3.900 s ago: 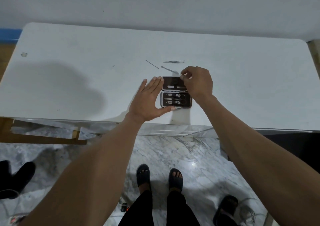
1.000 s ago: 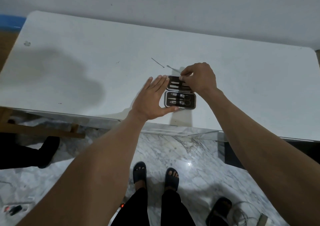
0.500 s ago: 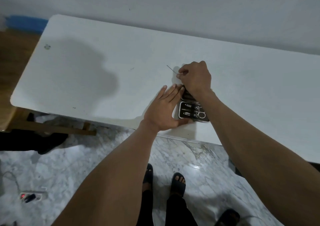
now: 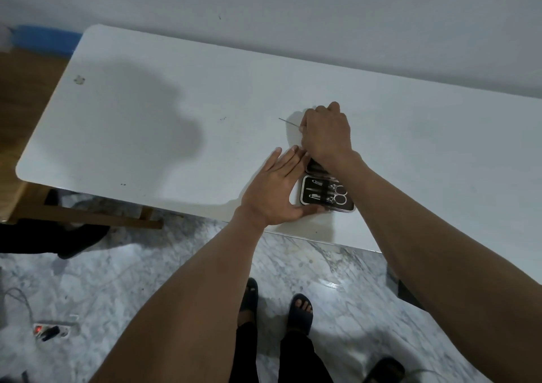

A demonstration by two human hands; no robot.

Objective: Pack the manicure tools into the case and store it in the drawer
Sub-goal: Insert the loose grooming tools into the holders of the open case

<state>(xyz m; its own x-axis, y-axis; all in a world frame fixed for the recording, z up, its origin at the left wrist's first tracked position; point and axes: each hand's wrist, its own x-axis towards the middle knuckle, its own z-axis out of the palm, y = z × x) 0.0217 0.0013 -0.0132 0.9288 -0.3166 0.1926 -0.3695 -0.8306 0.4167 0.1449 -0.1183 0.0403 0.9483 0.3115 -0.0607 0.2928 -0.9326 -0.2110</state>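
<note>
White table [image 4: 176, 95] stands against a grey wall over marble floor [image 4: 102, 280]. One left hand [image 4: 274, 190] lies spread flat beside one open case [image 4: 327, 196] near the front edge; one right hand [image 4: 327, 132] pinches one thin tool [image 4: 289, 121].

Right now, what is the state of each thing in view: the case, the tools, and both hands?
Case: open, flat on the white table.
Tools in the near half: strapped in place.
Thin tool: on the table, its near end hidden under the right hand.
Left hand: open, flat against the case's left side.
Right hand: closed, above the far half; grip contents hidden.
</note>
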